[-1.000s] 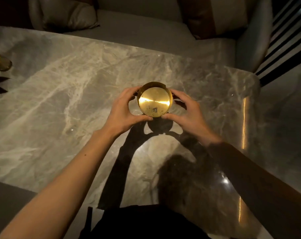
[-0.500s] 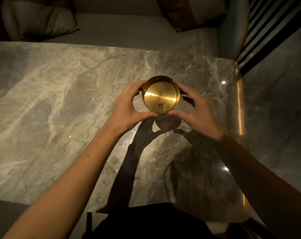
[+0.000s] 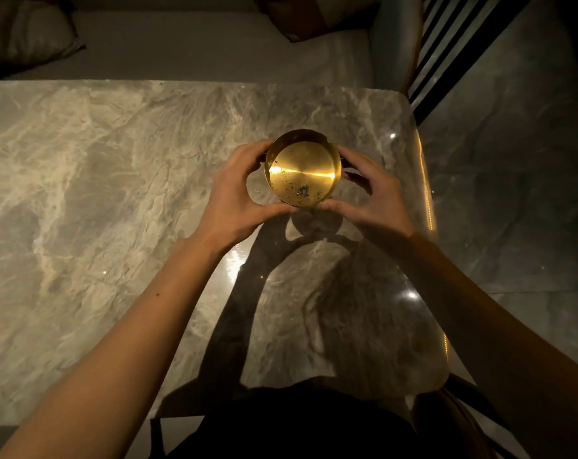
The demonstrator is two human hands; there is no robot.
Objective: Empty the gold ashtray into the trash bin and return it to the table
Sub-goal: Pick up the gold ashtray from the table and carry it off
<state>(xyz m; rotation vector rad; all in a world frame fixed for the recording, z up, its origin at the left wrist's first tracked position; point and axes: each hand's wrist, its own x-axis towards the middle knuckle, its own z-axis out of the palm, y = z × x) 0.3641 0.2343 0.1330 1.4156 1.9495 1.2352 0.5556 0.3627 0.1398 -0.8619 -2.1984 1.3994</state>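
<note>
Gold ashtray (image 3: 302, 170) clasped between left hand (image 3: 234, 200) and right hand (image 3: 377, 200), far fingertips hidden behind it.

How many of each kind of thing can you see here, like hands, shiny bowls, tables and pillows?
Bare hands: 2, the left hand and right hand
Round gold metal ashtray: 1
Grey marble table: 1
Sofa cushions: 2, a beige cushion and a brown-and-cream cushion
Total: 6

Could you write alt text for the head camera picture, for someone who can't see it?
Two bare hands, left hand and right hand, hold a round gold ashtray with a few ash flecks above a marble table. A grey sofa sits beyond the table.
</note>
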